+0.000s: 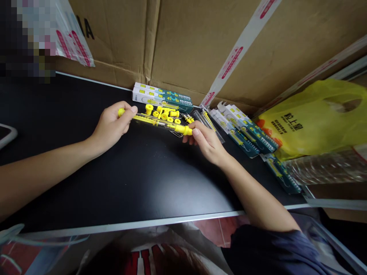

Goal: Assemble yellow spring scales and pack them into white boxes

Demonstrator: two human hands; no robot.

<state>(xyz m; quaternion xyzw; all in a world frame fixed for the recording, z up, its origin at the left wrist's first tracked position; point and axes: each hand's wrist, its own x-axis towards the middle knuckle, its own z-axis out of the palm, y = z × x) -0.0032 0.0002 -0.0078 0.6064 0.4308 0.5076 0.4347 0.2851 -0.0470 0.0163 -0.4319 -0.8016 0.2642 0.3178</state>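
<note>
A clear tubular spring scale [153,121] with yellow ends is held level between my hands, above the black table. My left hand [113,124] pinches its left yellow end between thumb and fingers. Around the yellow cap at the other end, the thumb and fingers of my right hand [208,144] are closed. Just behind the tube lie loose yellow plastic caps [149,109] and small parts with metal springs [188,118]. Beside my right hand rest clear tubes with yellow strips [209,120]. A metal hook [177,134] shows under the tube.
Printed spring-scale boxes [163,96] lie at the back, with more boxes [243,131] on the right. A yellow plastic bag [312,118] stands at the far right. Large cardboard [183,46] walls the back of the black table [143,191]. A white-edged device [7,135] sits at the left.
</note>
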